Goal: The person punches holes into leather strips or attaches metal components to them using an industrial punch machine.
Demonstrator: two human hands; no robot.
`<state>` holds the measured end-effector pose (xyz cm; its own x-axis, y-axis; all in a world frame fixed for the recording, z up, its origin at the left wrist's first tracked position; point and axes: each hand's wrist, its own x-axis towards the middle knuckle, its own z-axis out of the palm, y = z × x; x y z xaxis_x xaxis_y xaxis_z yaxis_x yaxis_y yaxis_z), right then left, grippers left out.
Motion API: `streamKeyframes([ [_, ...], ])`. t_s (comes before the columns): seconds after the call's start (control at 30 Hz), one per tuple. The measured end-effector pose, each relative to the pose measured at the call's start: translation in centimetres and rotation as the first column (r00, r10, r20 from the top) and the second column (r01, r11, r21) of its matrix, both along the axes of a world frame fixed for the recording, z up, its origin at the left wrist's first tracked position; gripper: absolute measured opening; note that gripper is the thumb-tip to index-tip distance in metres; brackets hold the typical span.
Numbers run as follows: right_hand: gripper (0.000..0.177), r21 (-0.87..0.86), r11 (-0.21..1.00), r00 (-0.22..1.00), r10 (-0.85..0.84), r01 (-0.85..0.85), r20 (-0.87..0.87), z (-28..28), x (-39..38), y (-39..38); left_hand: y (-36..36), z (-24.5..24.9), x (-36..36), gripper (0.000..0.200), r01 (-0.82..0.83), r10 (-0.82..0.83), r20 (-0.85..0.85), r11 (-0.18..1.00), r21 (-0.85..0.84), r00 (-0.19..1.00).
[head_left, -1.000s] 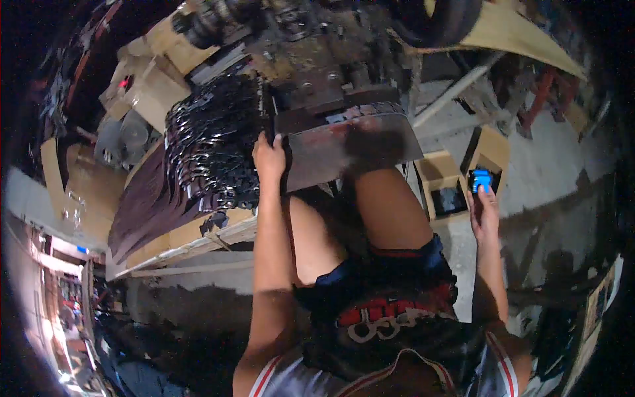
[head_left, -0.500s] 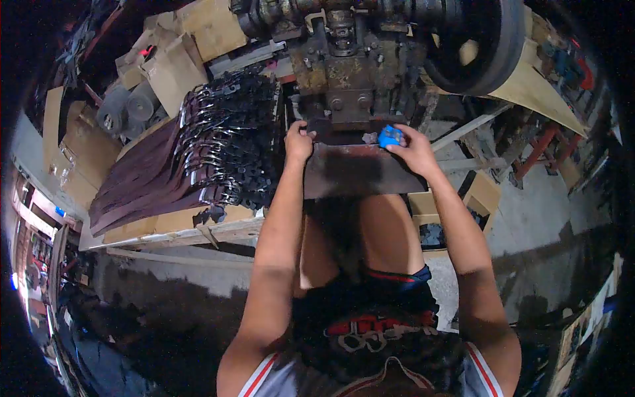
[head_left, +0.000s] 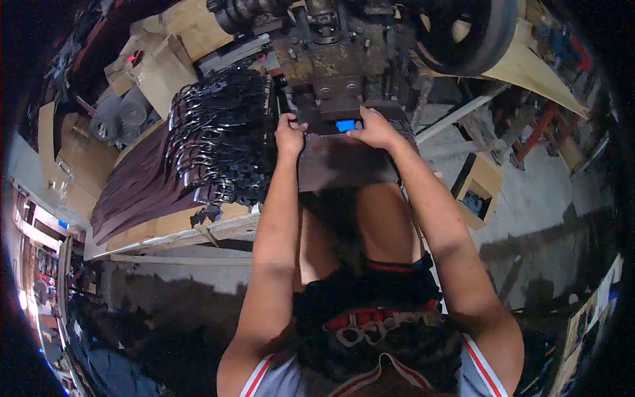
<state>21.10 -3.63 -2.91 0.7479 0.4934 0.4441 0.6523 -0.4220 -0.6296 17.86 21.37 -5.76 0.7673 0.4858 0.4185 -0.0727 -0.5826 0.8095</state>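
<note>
Between the thumb and fingers of my right hand [head_left: 377, 129] is a small bright blue block-like piece [head_left: 345, 126], partly hidden by the hand. It sits at the front of the machine's dark die area, just under the rusty ram block [head_left: 338, 89]. My left hand [head_left: 290, 135] is closed with curled fingers at the left end of the same opening; what it pinches, if anything, is too dark to tell. Below both hands a dark brown plate [head_left: 347, 162] slopes toward my lap.
Left of the machine, a bench [head_left: 231, 228] carries a thick pile of dark brown strips [head_left: 132, 182] with shiny, jagged ends. A large flywheel [head_left: 493, 40] hangs at upper right. An open cardboard box [head_left: 486, 185] is on the floor; more cardboard [head_left: 162, 69] lies behind.
My right hand has moved left with the blue piece, from the right side of the opening to its middle. My left hand stays near its place. The view has shifted slightly.
</note>
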Motion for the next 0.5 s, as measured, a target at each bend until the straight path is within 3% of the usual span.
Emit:
streamKeyframes([
  [0.13, 0.063, 0.054, 0.998, 1.000, -0.017, 0.017, 0.003, 0.7, -0.9, -0.1, -1.1, 1.6, -1.4, 0.031, 0.029, -0.029, 0.015, 0.999, -0.014, 0.999],
  [0.23, 0.065, -0.037, 0.999, 0.984, -0.025, 0.019, -0.175, 1.5, -1.2, -0.4, -0.4, 0.6, -0.4, 0.031, 0.031, -0.031, 0.060, 0.999, 0.011, 0.998],
  [0.33, 0.063, -0.021, 1.000, 0.991, -0.021, 0.018, -0.130, 1.7, -1.4, -0.5, 0.1, 0.0, 0.2, 0.031, 0.059, -0.060, 0.114, 0.998, 0.019, 0.992],
  [0.37, 0.063, -0.025, 1.000, 0.993, -0.016, 0.013, -0.121, 1.3, -1.0, -0.4, 0.1, -0.1, 0.2, 0.029, -0.003, -0.002, 0.068, 0.997, 0.072, 0.998],
  [0.5, 0.062, -0.043, 0.999, 0.993, -0.024, 0.019, -0.112, 0.3, -0.2, -0.2, 0.4, -0.4, 0.5, 0.027, 0.059, -0.059, 0.035, 0.998, -0.005, 0.998],
])
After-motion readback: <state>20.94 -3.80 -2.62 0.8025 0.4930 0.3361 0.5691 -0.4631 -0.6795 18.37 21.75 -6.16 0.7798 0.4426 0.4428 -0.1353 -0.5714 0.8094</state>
